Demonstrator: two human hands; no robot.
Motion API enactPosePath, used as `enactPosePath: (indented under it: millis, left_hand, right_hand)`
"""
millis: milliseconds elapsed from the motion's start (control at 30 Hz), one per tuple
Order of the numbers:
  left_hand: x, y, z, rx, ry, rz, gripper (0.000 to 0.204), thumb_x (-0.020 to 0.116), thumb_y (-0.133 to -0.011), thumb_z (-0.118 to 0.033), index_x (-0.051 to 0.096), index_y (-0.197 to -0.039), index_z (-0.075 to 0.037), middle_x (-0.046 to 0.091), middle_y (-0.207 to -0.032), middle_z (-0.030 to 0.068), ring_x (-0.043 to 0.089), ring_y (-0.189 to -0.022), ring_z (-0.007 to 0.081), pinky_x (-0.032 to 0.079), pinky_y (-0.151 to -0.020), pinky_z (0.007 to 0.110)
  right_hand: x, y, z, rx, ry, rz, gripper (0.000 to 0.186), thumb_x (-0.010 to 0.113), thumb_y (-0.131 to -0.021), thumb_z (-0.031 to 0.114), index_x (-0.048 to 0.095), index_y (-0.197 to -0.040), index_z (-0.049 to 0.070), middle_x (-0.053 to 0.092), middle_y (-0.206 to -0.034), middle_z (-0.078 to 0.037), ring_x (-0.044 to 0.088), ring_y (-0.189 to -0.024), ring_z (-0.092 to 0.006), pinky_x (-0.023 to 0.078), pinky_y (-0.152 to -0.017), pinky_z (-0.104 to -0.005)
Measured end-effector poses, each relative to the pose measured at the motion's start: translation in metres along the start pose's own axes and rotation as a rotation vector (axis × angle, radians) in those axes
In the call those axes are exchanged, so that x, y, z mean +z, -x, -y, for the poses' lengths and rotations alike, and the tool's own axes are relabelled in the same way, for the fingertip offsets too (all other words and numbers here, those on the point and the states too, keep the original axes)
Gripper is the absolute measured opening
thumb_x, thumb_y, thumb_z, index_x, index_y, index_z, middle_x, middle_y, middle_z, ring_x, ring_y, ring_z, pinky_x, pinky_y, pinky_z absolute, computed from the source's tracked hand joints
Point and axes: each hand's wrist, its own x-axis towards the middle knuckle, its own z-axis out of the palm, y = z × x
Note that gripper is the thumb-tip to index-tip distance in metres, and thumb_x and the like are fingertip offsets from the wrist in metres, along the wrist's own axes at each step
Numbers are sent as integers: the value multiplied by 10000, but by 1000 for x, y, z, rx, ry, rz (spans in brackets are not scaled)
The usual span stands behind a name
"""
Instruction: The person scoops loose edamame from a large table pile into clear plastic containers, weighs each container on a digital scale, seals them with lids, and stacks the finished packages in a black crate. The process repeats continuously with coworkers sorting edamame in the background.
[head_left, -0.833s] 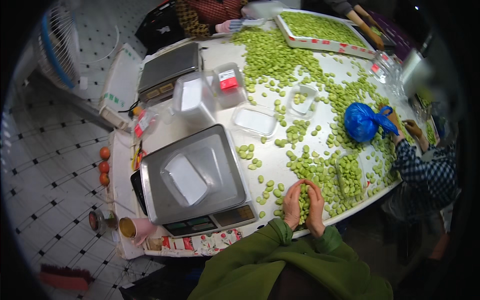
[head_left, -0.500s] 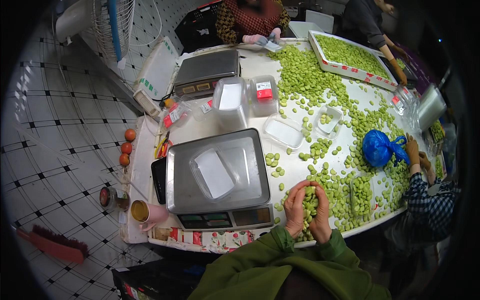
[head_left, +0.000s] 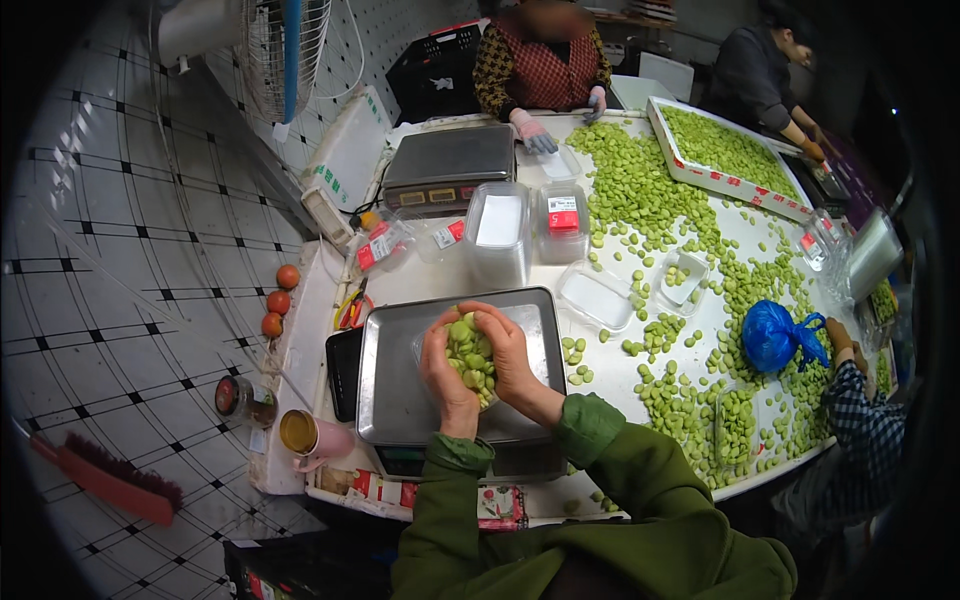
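Both hands are cupped together around a heap of green beans (head_left: 470, 355), the left hand (head_left: 445, 372) and the right hand (head_left: 510, 360) pressed palm-inward so the grip closes on the pile from both sides and nothing spills between them. The heap hangs just above the steel pan of the near scale (head_left: 395, 400), seemingly over a clear plastic tub whose edge barely shows beneath the fingers; whether the hands touch it cannot be told. Cupping suits loose beans that one hand could not carry.

Just beyond the scale stand stacked clear tubs (head_left: 497, 235), some labelled, and an empty open tub (head_left: 592, 295) lies near the right hand. More beans (head_left: 690, 400) are strewn over the white desk (head_left: 420, 285) to the right, around a knotted blue bag (head_left: 772, 335). A second scale (head_left: 447, 165) sits at the far side, where other people work.
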Motion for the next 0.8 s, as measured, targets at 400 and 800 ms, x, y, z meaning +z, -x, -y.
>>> enactPosePath:
  millis: [400,800]
  left_hand:
    - [-47,-11,22,358,-537,71,388,401,-1000,-269,579,-1154,39,518,-1275,134,529,-1140,225,423,-973,340]
    - [-52,-20,33,209,-792,264,362,463,-995,-218,590,-1242,14,509,-1392,189,390,-1364,312,272,-1128,402]
  right_hand:
    - [-11,-5,-28,-260,933,357,503,415,-1000,310,459,-1416,30,518,-1391,-165,423,-1333,-350,323,-1127,-414]
    - [-225,69,102,-76,1350,-250,256,546,-962,197,700,-1137,90,661,-1147,-111,586,-1064,-274,443,-958,-388]
